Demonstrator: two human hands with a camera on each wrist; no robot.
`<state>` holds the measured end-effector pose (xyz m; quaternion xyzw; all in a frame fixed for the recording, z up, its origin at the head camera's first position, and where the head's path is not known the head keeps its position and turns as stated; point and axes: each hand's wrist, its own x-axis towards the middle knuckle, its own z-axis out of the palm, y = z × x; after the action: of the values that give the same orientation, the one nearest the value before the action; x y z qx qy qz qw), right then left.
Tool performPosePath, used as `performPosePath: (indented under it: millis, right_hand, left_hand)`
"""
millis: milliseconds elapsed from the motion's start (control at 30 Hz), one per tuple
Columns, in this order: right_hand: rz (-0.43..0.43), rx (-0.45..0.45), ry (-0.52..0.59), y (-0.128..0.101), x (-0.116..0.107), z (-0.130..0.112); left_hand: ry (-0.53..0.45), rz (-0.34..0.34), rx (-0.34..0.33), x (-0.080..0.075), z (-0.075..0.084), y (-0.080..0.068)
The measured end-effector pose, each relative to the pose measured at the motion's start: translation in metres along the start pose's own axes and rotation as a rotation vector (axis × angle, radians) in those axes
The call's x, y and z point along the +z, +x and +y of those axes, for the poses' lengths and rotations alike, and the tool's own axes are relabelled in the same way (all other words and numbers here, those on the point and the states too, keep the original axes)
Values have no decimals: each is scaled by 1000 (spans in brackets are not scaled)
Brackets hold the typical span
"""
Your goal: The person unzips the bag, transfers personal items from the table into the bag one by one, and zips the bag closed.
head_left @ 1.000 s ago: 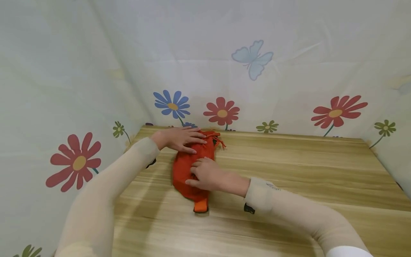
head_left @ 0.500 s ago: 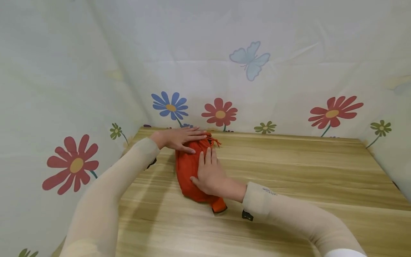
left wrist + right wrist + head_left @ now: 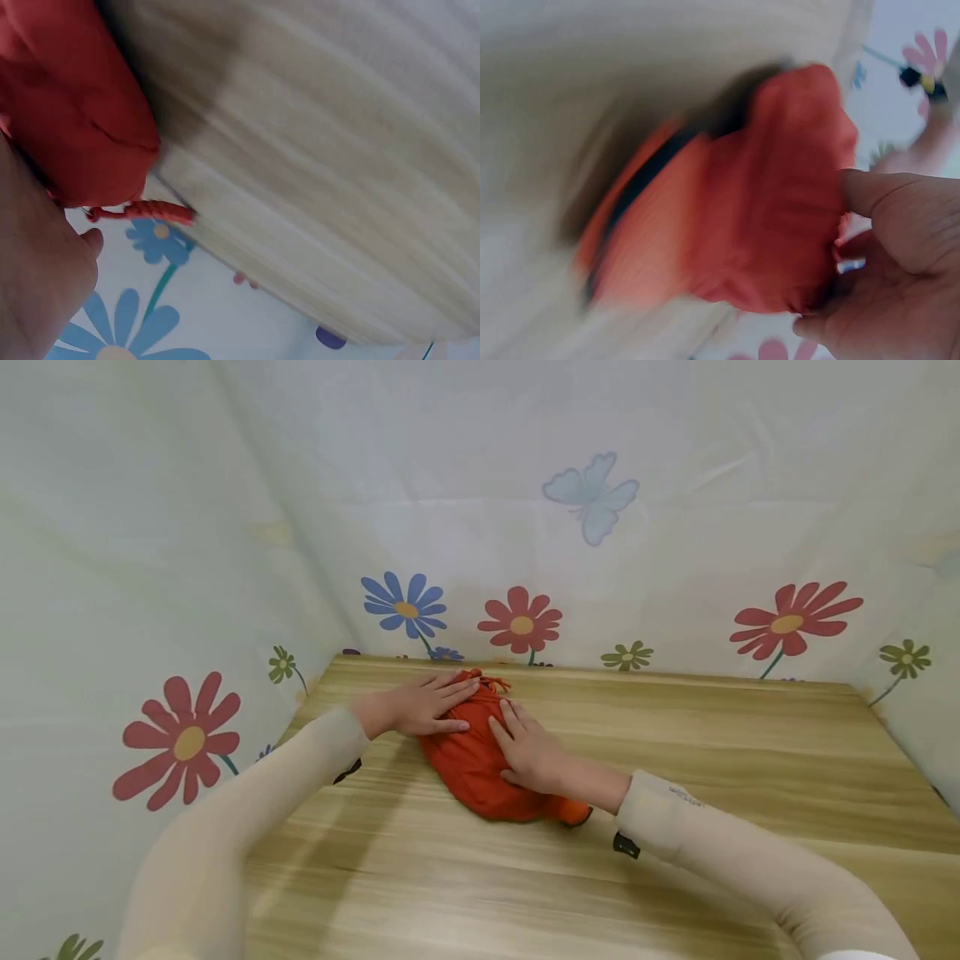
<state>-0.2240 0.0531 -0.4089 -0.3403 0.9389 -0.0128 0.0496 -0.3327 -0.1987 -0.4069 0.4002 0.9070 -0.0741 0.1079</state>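
Note:
A red cloth drawstring bag (image 3: pixel 480 768) lies slanted on the wooden table, its gathered end with the red cord (image 3: pixel 497 683) at the far side. An orange end piece (image 3: pixel 573 811) edged in black sticks out at the near right, blurred in the right wrist view. My left hand (image 3: pixel 420 703) rests on the far end with fingers spread and straight. On the bag's right side lies my right hand (image 3: pixel 532 752), fingers extended toward the cord end. The right wrist view shows its thumb (image 3: pixel 870 191) against the red cloth (image 3: pixel 780 195).
The wooden table (image 3: pixel 712 760) reaches back to a pale curtain (image 3: pixel 450 460) printed with flowers and a butterfly. Curtain also hangs on the left and right sides. Both forearms wear beige sleeves (image 3: pixel 712 827), with a small black device (image 3: pixel 626 845) under the right cuff.
The bag has turned, its orange end swinging right while the cord end shifts slightly left. My right hand has moved along the bag's side and straightened its fingers; the left stays near the far end.

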Motion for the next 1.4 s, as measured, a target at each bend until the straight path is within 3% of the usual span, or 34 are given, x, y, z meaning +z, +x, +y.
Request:
performPosePath:
  millis: [100,200,367,567,700,967,1100,1300,1400]
  right_hand:
    - [-33,-17,7,-9,-10,19]
    - [-24,42,80,-13,-17,27]
    - [64,184,244,-14,-7,14]
    - [108,277,241,-11,13,0]
    - [103,242,168,-13,13,7]
    - [129,128,92,-27,3,39]
    - [145,110,114,-35,2,59]
    - [140,100,113,-48,-2,83]
    - [126,92,165,-52,-5,93]
  left_hand:
    - [-19,16,13,1,7,-2]
    - [-43,37,53,-1,7,-4]
    - [-73,22,112,-1,5,-4]
    - [-73,28,165,14,10,2]
    - [-55,63,102,20,23,2]
    - [-57,162,-19,22,69,10]
    - [-34,146,-63,21,86,21]
    - [-60,141,-74,19,103,41]
    - [-49,139,-72,14,107,44]
